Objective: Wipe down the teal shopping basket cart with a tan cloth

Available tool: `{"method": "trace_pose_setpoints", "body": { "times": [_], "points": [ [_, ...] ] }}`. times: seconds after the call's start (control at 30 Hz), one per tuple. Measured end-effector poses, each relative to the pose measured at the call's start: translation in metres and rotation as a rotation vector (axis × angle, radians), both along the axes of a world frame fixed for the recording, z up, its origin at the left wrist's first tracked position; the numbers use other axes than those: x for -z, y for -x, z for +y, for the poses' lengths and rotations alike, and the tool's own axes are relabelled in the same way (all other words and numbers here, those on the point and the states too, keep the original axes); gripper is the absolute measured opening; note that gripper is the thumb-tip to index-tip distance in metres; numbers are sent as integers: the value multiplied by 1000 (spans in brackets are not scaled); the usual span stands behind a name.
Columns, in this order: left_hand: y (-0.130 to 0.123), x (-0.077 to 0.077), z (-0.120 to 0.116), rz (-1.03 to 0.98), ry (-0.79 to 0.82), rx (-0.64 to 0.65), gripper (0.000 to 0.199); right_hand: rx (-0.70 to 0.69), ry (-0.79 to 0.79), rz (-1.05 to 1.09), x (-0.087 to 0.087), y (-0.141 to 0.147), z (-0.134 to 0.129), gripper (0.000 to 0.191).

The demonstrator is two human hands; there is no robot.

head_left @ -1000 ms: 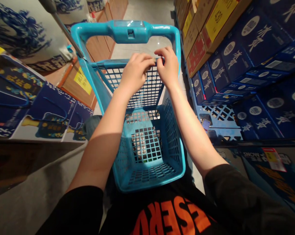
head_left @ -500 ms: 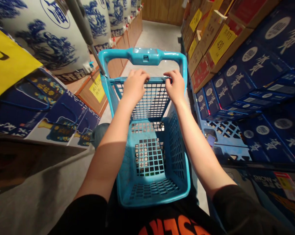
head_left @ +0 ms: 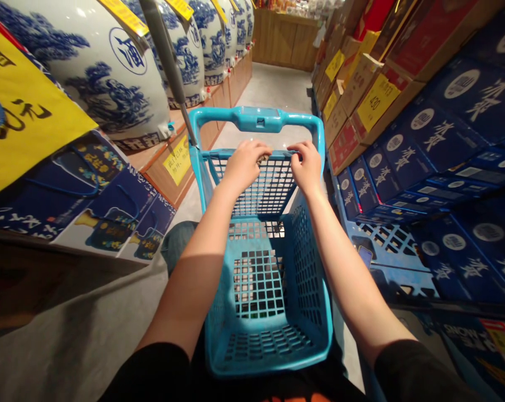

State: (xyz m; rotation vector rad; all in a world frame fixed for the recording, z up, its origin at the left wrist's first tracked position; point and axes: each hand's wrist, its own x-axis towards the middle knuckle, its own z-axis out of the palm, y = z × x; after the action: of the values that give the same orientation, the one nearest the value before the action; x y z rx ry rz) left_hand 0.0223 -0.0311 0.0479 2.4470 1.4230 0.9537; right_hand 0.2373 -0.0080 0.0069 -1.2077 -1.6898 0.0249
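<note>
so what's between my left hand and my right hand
In the head view, a short stretch of the blue bar, with the mesh panel below it, lies between your left hand and right hand.

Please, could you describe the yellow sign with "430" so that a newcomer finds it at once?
Start from the turquoise shopping basket in the middle, then look right to the stacked cardboard cartons. The yellow sign is on their aisle side; unlike the smaller yellow signs farther back, it clearly shows "430".
</note>
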Motion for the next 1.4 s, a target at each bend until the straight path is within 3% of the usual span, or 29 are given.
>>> {"method": "trace_pose_setpoints", "body": {
  "times": [0.13,0.23,0.33,0.43,0.5,0.57,0.67,0.73,0.8,0.9,0.97,1.17,1.2,1.33,1.4],
  "points": [
    [27,8,8,-73,22,-379,41,-10,19,41,-4,0,-3,28],
    [40,12,10,-93,-17,-453,39,-16,37,40,-6,0,-4,29],
    [24,9,4,10,-25,-314,43,-7,37,21,-5,0,-4,30],
    [-5,2,-7,99,-49,-21,54,6,19,17,-3,0,-3,30],
    [-16,-3,-13,115,-49,13,57,11,8,22,-2,0,-3,30],
    [-15,-8,-16,136,-18,-102,56,15,1,26,-3,1,-4,31],
    [-1,-14,-18,162,50,-378,51,20,-7,37,-4,2,-6,31],
    [6,-17,-18,177,76,-466,48,12,-6,49,-6,3,-7,31],
    [5,-16,-18,192,64,-401,48,1,-6,57,-6,4,-8,30],
    [-7,-12,-16,167,-9,-121,54,1,-18,61,-6,4,-8,30],
    [-12,-10,-15,136,-26,-18,58,9,-33,62,-6,4,-8,30],
    [6,-13,-11,164,31,-336,50,21,-81,78,-7,4,-9,31],
    [7,-14,-11,169,29,-304,49,23,-84,79,-7,5,-9,31],
    [1,-11,-9,98,5,28,53,26,-86,80,-11,5,-12,30],
    [-3,-9,-9,61,-7,28,55,15,-71,77,-13,4,-14,30]
  ]
}}
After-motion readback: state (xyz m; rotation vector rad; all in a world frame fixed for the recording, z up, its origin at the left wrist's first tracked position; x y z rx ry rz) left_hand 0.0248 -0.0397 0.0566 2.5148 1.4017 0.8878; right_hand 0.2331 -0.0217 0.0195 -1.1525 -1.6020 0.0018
